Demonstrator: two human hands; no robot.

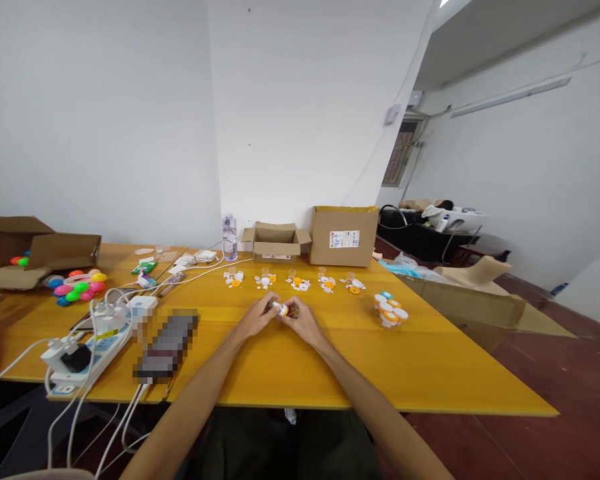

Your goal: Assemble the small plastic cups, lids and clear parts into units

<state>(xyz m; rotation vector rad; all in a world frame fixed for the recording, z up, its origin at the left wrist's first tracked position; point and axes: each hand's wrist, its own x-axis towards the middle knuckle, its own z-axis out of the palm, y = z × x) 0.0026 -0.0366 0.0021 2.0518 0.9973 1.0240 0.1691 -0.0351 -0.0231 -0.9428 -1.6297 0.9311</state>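
Both hands meet over the middle of the table, closed around one small white-and-orange plastic piece (pixel 282 309) with a clear or shiny part. My left hand (pixel 258 316) pinches it from the left. From the right, my right hand (pixel 301 321) grips it with bent fingers, which hide part of it. Just beyond the hands lies a row of several small groups of loose parts: clear cups (pixel 291 274), white pieces (pixel 265 282) and orange rings (pixel 355 290). To the right is a cluster of round pieces (pixel 391 309) with white, orange and teal tops on clear bases.
An open small carton (pixel 275 251), a larger closed carton (pixel 344 237) and a water bottle (pixel 230 237) stand along the wall. At left lie a power strip (pixel 103 347) with cables, a blurred-out dark device (pixel 167 347) and colourful plastic balls (pixel 80 288).
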